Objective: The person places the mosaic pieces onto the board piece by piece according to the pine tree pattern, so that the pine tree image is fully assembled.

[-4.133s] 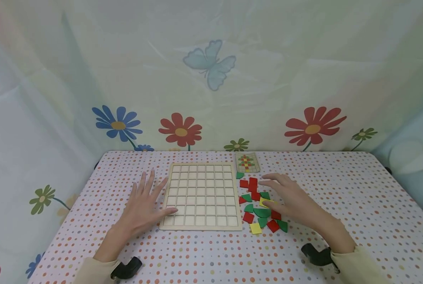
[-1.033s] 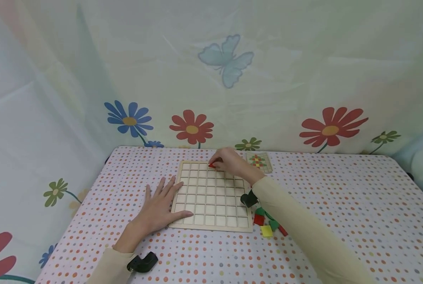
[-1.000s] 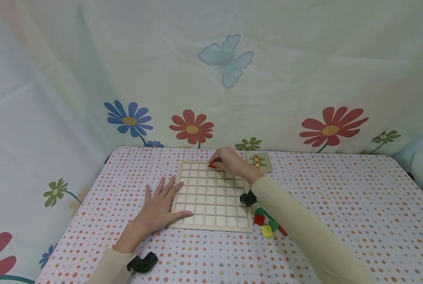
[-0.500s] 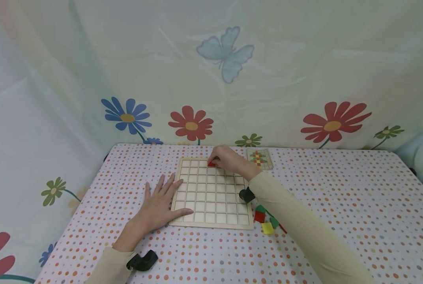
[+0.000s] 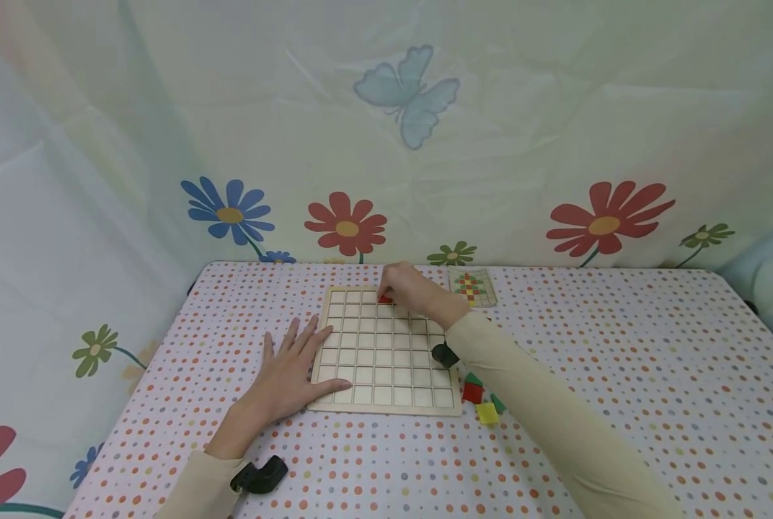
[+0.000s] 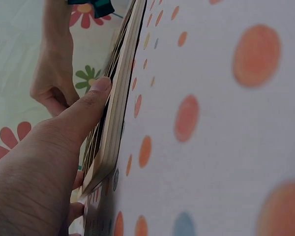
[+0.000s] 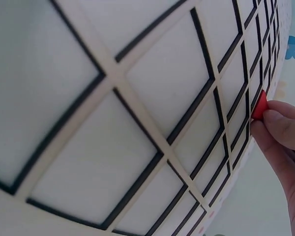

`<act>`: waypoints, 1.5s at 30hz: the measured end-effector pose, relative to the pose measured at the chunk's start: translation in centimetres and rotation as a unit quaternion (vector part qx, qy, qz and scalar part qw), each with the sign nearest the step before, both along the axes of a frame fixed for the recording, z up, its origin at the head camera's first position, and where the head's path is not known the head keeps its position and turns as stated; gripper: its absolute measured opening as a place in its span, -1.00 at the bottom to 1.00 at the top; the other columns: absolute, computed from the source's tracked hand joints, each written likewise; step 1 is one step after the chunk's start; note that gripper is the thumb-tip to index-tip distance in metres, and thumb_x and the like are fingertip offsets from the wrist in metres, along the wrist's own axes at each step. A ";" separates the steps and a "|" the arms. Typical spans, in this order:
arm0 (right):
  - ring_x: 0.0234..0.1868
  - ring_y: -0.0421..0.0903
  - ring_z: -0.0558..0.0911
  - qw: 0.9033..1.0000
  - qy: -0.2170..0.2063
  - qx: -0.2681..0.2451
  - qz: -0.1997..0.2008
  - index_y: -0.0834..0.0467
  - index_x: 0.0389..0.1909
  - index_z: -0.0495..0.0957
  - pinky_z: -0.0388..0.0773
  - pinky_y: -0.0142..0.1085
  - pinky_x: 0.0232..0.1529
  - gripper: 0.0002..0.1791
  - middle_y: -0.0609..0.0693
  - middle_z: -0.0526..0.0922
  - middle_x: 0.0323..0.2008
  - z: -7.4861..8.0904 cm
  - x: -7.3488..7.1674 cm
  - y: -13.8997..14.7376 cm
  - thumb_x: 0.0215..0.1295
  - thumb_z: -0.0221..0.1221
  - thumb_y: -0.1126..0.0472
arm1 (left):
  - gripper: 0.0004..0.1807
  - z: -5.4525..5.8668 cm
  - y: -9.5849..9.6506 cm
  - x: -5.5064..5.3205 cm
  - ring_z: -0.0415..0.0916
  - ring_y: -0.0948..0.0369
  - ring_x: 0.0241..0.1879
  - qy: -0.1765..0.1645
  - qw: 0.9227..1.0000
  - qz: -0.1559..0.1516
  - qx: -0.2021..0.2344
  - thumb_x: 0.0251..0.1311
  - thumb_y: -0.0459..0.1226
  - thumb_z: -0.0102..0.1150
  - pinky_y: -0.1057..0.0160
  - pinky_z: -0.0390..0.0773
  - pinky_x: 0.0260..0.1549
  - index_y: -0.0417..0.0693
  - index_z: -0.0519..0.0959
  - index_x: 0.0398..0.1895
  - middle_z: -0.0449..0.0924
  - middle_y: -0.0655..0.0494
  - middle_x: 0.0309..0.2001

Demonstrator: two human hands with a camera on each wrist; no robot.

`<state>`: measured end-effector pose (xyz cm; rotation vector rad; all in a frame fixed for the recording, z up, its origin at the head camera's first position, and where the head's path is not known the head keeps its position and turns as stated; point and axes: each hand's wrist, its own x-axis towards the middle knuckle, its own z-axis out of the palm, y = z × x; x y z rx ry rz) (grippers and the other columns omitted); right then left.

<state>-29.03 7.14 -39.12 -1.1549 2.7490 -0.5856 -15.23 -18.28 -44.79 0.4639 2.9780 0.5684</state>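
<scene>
A wooden grid board (image 5: 365, 357) with pale square cells lies on the table. My right hand (image 5: 415, 292) reaches over its far side and pinches a small red tile (image 5: 384, 300) at a cell of the far row, near the middle. In the right wrist view, thumb and fingertips hold that red tile (image 7: 260, 105) at the grid lines; part of it is hidden by the fingers. My left hand (image 5: 287, 378) is spread at the board's left edge. In the left wrist view, the left thumb (image 6: 91, 101) rests on the board's rim.
Right of the board lie a red square (image 5: 473, 393), a yellow square (image 5: 487, 413) and green pieces (image 5: 474, 378); the right sleeve (image 5: 542, 404) covers the rest of the pile. A pattern card (image 5: 484, 287) sits behind the board's far right corner.
The right hand has gone from the loose pieces to the board's far row, now with a red tile. Over the last second, that tile has tipped flatter into the cell. The left hand stays put.
</scene>
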 end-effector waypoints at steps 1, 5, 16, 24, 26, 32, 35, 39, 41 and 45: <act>-0.04 0.09 0.73 1.000 0.003 0.002 -0.001 0.36 -0.16 0.80 0.72 -0.28 -0.04 -0.81 0.19 0.76 -0.18 0.0 0.0 0.0 0.40 0.22 0.54 | 0.15 0.0 0.0 0.0 -0.30 -0.19 0.66 0.000 1.000 0.000 -0.001 0.14 0.46 0.20 -0.54 -0.37 0.43 0.05 0.19 0.67 -0.09 -0.06 0.69; -0.01 0.10 0.74 1.000 0.001 0.006 -0.017 0.36 -0.16 0.80 0.72 -0.27 -0.01 -0.80 0.21 0.77 -0.16 0.0 0.1 -0.3 0.41 0.21 0.54 | 0.15 0.2 0.0 0.0 -0.30 -0.19 0.66 0.003 1.000 -0.001 -0.002 0.14 0.46 0.20 -0.55 -0.37 0.42 0.05 0.19 0.66 -0.09 -0.07 0.69; -0.02 0.12 0.75 0.999 -0.012 -0.017 -0.040 0.38 -0.13 0.79 0.66 -0.11 0.13 -0.78 0.23 0.80 -0.13 -0.1 0.8 -0.1 0.41 0.17 0.54 | 0.14 0.1 -0.2 0.1 -0.31 -0.18 0.66 -0.001 1.000 -0.008 -0.001 0.16 0.45 0.20 -0.55 -0.38 0.42 0.06 0.16 0.68 -0.12 -0.05 0.70; -0.06 0.08 0.71 0.995 -0.033 -0.052 -0.073 0.40 0.05 0.71 0.69 -0.17 -0.03 -0.75 0.22 0.71 -0.05 1.5 3.5 3.0 0.43 0.24 0.43 | 0.14 0.2 0.0 0.2 -0.28 -0.20 0.66 0.008 1.000 -0.007 -0.003 0.15 0.44 0.22 -0.56 -0.36 0.41 0.04 0.18 0.67 -0.10 -0.07 0.70; -0.05 0.07 0.70 0.996 -0.040 -0.045 -0.072 0.38 0.05 0.72 0.69 -0.15 -0.01 -0.76 0.19 0.71 -0.04 2.0 4.6 4.1 0.44 0.26 0.41 | 0.14 0.1 0.0 0.2 -0.27 -0.20 0.66 0.010 1.000 -0.007 -0.002 0.15 0.43 0.22 -0.56 -0.37 0.41 0.04 0.17 0.67 -0.10 -0.07 0.70; -0.02 0.01 0.66 0.997 -0.043 -0.005 -0.059 0.28 0.02 0.75 0.68 -0.19 -0.06 -0.78 0.09 0.67 -0.02 2.0 9.3 7.5 0.40 0.33 0.36 | 0.14 -0.2 -0.1 0.3 -0.28 -0.20 0.66 0.008 1.000 -0.003 -0.008 0.16 0.44 0.20 -0.56 -0.37 0.42 0.05 0.16 0.68 -0.11 -0.06 0.70; -0.05 -0.05 0.64 0.998 -0.047 0.006 -0.048 0.24 -0.03 0.77 0.68 -0.26 -0.10 -0.80 0.02 0.66 -0.03 1.4 11.5 9.6 0.36 0.37 0.36 | 0.14 -0.3 -0.2 0.4 -0.27 -0.20 0.66 0.009 1.000 0.000 -0.009 0.16 0.45 0.20 -0.56 -0.37 0.41 0.05 0.16 0.68 -0.10 -0.06 0.70; -0.08 -0.10 0.62 0.998 -0.047 0.011 -0.037 0.16 -0.07 0.79 0.69 -0.28 -0.09 -0.80 -0.07 0.65 -0.05 1.0 13.7 12.1 0.31 0.42 0.34 | 0.14 -0.3 -0.3 0.4 -0.27 -0.20 0.66 0.013 1.000 -0.004 -0.001 0.17 0.45 0.20 -0.57 -0.36 0.41 0.06 0.16 0.68 -0.10 -0.06 0.70; -0.06 -0.09 0.63 0.999 -0.042 0.010 -0.031 0.13 -0.08 0.79 0.70 -0.25 -0.07 -0.79 -0.08 0.66 -0.06 0.9 14.4 13.0 0.28 0.44 0.33 | 0.13 -0.4 -0.3 0.4 -0.28 -0.19 0.66 0.013 1.000 -0.007 0.003 0.17 0.45 0.19 -0.57 -0.37 0.40 0.09 0.15 0.68 -0.11 -0.04 0.70; -0.02 -0.06 0.63 0.999 -0.040 0.002 -0.030 0.15 -0.04 0.78 0.72 -0.23 -0.05 -0.74 -0.08 0.64 -0.04 0.6 15.2 14.4 0.26 0.45 0.34 | 0.12 -0.4 -0.3 0.3 -0.27 -0.19 0.66 0.015 1.000 -0.010 0.006 0.18 0.44 0.19 -0.57 -0.37 0.41 0.09 0.14 0.69 -0.11 -0.04 0.70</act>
